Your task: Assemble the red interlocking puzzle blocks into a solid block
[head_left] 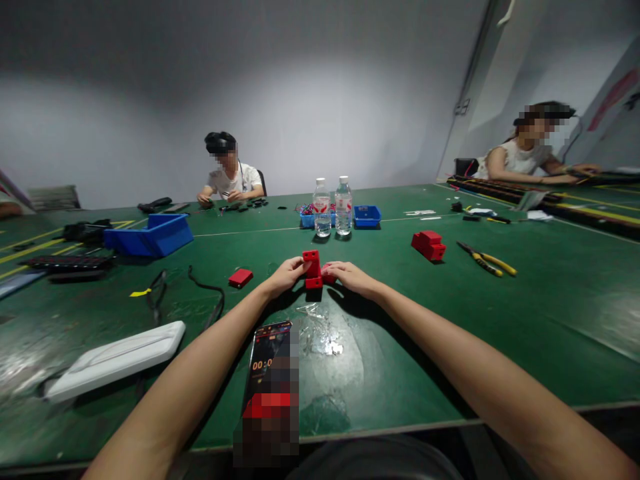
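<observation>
Near the middle of the green table, my left hand (289, 276) grips a red block (312, 265) with holes in its upper end and a lower foot that juts out at the front. Right beside it, my right hand (349, 275) pinches a smaller red piece (329, 273), partly hidden by the fingers. A flat red piece (241, 278) lies to the left of my hands. Farther right sits a larger stepped red block (429, 246). A phone (270, 360) showing a timer lies in front of my left hand, partly blurred out.
Two water bottles (322, 210) stand beyond my hands, near small blue trays (367, 217). Yellow-handled pliers (487, 259) lie right. At left are a large blue bin (150, 237), black cables and a white device (117, 360). Two people sit at the table's far side and right.
</observation>
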A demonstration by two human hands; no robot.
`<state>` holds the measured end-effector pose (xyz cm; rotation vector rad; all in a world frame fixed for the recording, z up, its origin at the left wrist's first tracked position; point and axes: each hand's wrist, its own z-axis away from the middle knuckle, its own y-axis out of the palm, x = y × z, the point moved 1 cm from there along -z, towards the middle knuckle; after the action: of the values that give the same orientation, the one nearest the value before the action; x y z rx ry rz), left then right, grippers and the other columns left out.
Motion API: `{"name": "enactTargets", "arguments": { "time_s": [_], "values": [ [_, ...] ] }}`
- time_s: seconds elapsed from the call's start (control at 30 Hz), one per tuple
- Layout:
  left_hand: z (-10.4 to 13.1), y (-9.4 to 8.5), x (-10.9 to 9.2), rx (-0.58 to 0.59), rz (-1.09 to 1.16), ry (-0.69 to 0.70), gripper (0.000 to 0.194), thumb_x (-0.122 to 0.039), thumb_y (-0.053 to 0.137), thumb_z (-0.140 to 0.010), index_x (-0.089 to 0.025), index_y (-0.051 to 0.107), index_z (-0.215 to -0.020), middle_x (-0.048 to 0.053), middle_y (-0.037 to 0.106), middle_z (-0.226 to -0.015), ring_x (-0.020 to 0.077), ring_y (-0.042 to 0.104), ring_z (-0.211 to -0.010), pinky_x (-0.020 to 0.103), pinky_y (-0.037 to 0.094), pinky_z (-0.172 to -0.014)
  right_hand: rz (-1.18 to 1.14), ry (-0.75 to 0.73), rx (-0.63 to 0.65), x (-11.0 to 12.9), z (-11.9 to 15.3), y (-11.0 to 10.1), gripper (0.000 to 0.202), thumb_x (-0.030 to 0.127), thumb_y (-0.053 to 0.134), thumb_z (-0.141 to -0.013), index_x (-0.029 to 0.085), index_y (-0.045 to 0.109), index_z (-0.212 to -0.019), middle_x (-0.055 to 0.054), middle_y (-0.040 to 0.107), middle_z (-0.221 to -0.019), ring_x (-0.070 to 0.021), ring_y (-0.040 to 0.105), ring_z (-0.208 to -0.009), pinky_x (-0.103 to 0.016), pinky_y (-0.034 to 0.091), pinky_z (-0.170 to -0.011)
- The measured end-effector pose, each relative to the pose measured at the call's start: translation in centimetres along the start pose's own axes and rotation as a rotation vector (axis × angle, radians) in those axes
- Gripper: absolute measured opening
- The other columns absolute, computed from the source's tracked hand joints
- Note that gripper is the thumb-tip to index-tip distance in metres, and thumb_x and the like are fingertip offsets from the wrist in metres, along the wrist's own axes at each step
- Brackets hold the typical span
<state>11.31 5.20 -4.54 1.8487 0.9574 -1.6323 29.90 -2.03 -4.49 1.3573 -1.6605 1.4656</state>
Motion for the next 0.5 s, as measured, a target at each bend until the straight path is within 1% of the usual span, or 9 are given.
{"name": "enactTargets", "arguments": {
  "time_s": [0.1, 0.13, 0.2, 0.27, 0.33, 0.43, 0.5],
  "values": [
    [-0.1, -0.3, 0.3, -0.055, 0.068, -0.036, 0.061, -0.057, 0.073, -0.061, -0.012, 0.062, -0.102, 0.006, 0.069, -0.090, 0.0162, 0.063, -0.080, 0.027, 0.046, -0.077, 0.170, -0.037, -0.039, -0.2, 0.2, -0.3, 0.021, 0.021, 0.053, -0.078, 0.016, 0.070, -0.089, -0.005, 0.068, -0.092, -0.0175, 0.061, -0.084, -0.029, 0.045, -0.079],
    [-0.1, -0.3, 0.4, -0.063, 0.085, -0.048, 0.063, -0.057, 0.074, -0.060, -0.012, 0.060, -0.102, 0.006, 0.069, -0.088, 0.0160, 0.064, -0.078, 0.028, 0.046, -0.076, 0.253, -0.058, -0.067, -0.3, 0.4, -0.3, 0.021, 0.019, 0.058, -0.076, 0.016, 0.069, -0.094, -0.006, 0.068, -0.095, -0.0183, 0.060, -0.087, -0.030, 0.045, -0.081],
    [-0.2, -0.3, 0.5, -0.068, 0.099, -0.064, 0.064, -0.056, 0.074, -0.060, -0.012, 0.057, -0.103, 0.005, 0.069, -0.086, 0.0159, 0.064, -0.076, 0.028, 0.047, -0.075, 0.420, -0.096, -0.121, -0.5, 0.7, -0.1, 0.030, 0.020, 0.065, -0.072, 0.016, 0.065, -0.102, -0.009, 0.066, -0.102, -0.0196, 0.059, -0.092, -0.032, 0.043, -0.085],
    [-0.2, -0.3, 0.6, -0.057, 0.089, -0.072, 0.062, -0.051, 0.077, -0.060, -0.012, 0.055, -0.105, 0.006, 0.070, -0.087, 0.0162, 0.065, -0.076, 0.029, 0.047, -0.076, 0.554, -0.114, -0.151, -0.6, 1.0, 0.2, 0.034, 0.024, 0.067, -0.074, 0.016, 0.063, -0.106, -0.010, 0.064, -0.105, -0.0206, 0.058, -0.093, -0.034, 0.042, -0.086],
    [-0.2, -0.2, 0.7, -0.040, 0.076, -0.079, 0.062, -0.043, 0.080, -0.060, -0.013, 0.053, -0.107, 0.006, 0.071, -0.088, 0.0168, 0.066, -0.078, 0.030, 0.048, -0.079, 0.645, -0.113, -0.177, -0.6, 1.2, 0.5, 0.029, 0.028, 0.064, -0.079, 0.016, 0.062, -0.105, -0.011, 0.064, -0.102, -0.0211, 0.057, -0.092, -0.034, 0.042, -0.084],
    [-0.2, -0.2, 0.7, -0.016, 0.061, -0.077, 0.063, -0.037, 0.080, -0.060, -0.013, 0.051, -0.111, 0.008, 0.071, -0.092, 0.0182, 0.068, -0.081, 0.033, 0.048, -0.082, 0.663, -0.100, -0.247, -0.5, 1.1, 0.6, 0.024, 0.029, 0.060, -0.081, 0.016, 0.062, -0.102, -0.010, 0.065, -0.095, -0.0206, 0.057, -0.086, -0.033, 0.042, -0.080],
    [-0.2, -0.2, 0.8, -0.013, 0.055, -0.069, 0.062, -0.039, 0.079, -0.062, -0.012, 0.051, -0.112, 0.009, 0.072, -0.093, 0.0190, 0.068, -0.082, 0.035, 0.048, -0.084, 0.541, -0.031, -0.338, -0.4, 0.9, 0.3, 0.021, 0.030, 0.058, -0.082, 0.017, 0.061, -0.099, -0.008, 0.066, -0.089, -0.0191, 0.058, -0.080, -0.031, 0.042, -0.076]
  ]
}}
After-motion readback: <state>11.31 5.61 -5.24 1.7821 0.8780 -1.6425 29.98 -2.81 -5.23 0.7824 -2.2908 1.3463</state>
